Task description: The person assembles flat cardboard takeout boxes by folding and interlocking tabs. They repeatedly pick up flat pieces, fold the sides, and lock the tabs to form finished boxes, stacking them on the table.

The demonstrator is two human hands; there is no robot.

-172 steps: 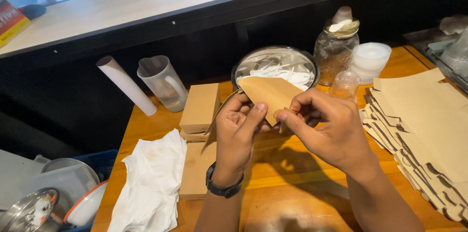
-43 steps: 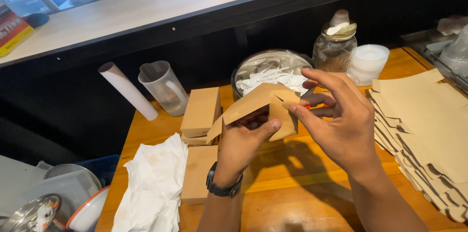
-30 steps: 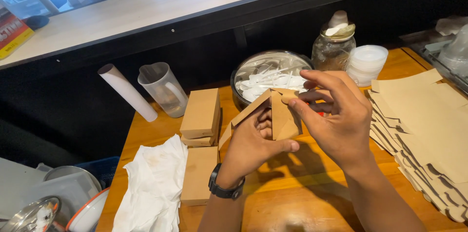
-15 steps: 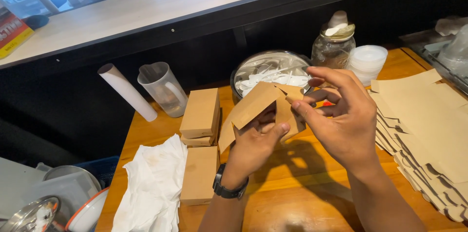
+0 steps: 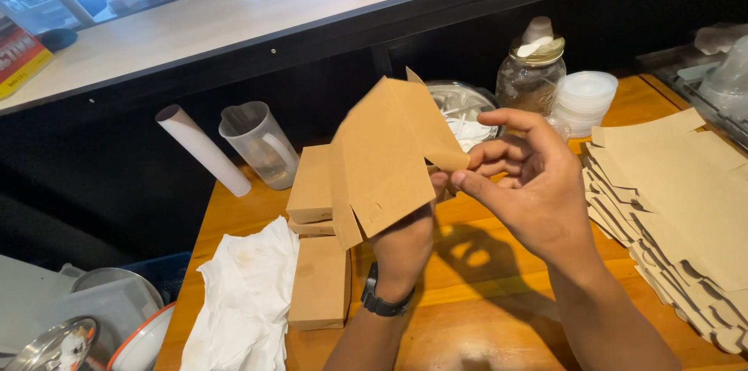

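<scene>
Brown kraft cardboard box blank [image 5: 387, 160], matte, partly folded, held above wooden table [image 5: 483, 316]. Left hand [image 5: 405, 242] grips it from below, fingers mostly hidden. Right hand [image 5: 530, 184] pinches one flap, thumb & fingertips clamped. Three finished boxes [image 5: 319, 277] just left; flat blank stack [image 5: 678, 207] at right; white cloth [image 5: 241, 301] adj.

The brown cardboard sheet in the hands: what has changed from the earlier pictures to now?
The brown cardboard sheet, flat earlier, is now raised and folded into a half-formed box. The left hand moved beneath it; the right hand pinches its right flap. The finished boxes and flat stack stayed.
</scene>
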